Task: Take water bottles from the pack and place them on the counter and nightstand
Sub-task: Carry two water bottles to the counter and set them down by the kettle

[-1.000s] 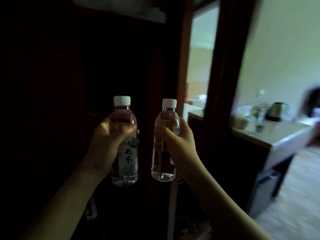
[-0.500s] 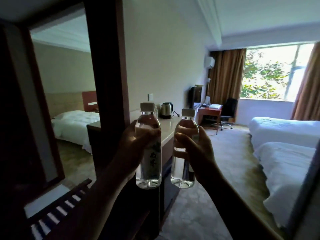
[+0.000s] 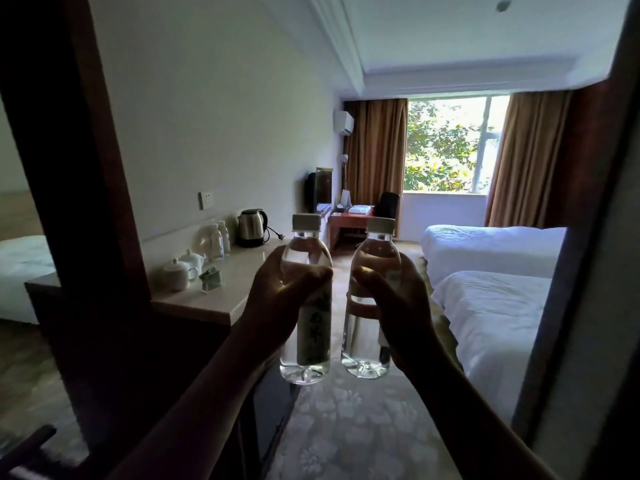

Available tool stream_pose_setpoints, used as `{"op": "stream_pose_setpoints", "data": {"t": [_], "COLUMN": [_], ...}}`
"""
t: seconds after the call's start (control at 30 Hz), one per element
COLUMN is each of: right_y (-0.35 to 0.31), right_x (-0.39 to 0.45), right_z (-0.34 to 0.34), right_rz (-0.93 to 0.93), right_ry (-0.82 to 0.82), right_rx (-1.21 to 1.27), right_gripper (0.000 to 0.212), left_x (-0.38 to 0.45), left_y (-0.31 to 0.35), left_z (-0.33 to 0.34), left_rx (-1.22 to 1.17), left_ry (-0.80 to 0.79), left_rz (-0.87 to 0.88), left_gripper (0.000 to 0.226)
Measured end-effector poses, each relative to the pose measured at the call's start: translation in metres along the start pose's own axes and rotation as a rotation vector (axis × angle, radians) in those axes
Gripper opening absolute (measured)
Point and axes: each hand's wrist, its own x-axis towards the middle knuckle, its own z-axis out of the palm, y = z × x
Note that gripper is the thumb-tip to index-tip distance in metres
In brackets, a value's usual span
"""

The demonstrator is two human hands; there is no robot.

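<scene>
Head view shows the left hand (image 3: 277,299) and the right hand (image 3: 398,299) raised side by side at chest height, each grip curled round the shoulder of one bottle. The left bottle (image 3: 306,337), label facing the camera, and the right bottle (image 3: 367,334), mostly clear, both stand upright with white caps on, close beside each other but apart, and both appear full. Compared with half a second ago the view has swung and advanced: the worktop (image 3: 214,289) now lies open to the left of the left bottle, where earlier it was largely screened by the bottles and the dark door frame (image 3: 86,168). On it stand a kettle (image 3: 252,227), several bottles (image 3: 216,239) against the wall, two white lidded cups (image 3: 183,270) and a small holder (image 3: 210,279). Two beds (image 3: 491,306) with white covers lie to the right; a desk (image 3: 349,220) sits under the window (image 3: 446,147). No nightstand can be made out from this angle, and the pack is out of view. Judgement: the bottles are out of the pack and in carriage; neither is yet set down. The worktop is now near the left hand, so the next move probably calls for lowering one bottle onto the bare front stretch, clear of the cups. Risk is slight: a knock against the cups or a bottle set too near the edge.
</scene>
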Motion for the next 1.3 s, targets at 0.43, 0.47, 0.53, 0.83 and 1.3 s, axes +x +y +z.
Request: {"op": "stream_pose_setpoints", "data": {"t": [0.43,0.47,0.53,0.83,1.3], "right_y": [0.127,0.133,0.143,0.209,0.349], "right_x": [0.232,0.251,0.286,0.415,0.662], "right_z": [0.005,0.004,0.001,-0.027,-0.089], "right_rz": [-0.009,-0.021,-0.038,-0.024,0.026], "right_ry": [0.085,0.100,0.116,0.166,-0.041], "right_rx": [-0.097,-0.111,-0.142,-0.172,-0.064], "right_gripper": [0.061,0.059,0.058,0.059,0.051], "left_x": [0.242,0.263,0.299,0.415,0.608], "left_y": [-0.148,-0.157,-0.172,-0.267,-0.406], "left_z": [-0.008,-0.007,-0.001,0.025,0.063], "left_rx": [-0.072,-0.075,-0.074,-0.059,0.070], "left_ry": [-0.049,-0.062,-0.093,-0.120,0.090], "left_rz": [0.058,0.064,0.080,0.047,0.006], "left_gripper": [0.060,0.058,0.049,0.056,0.054]}}
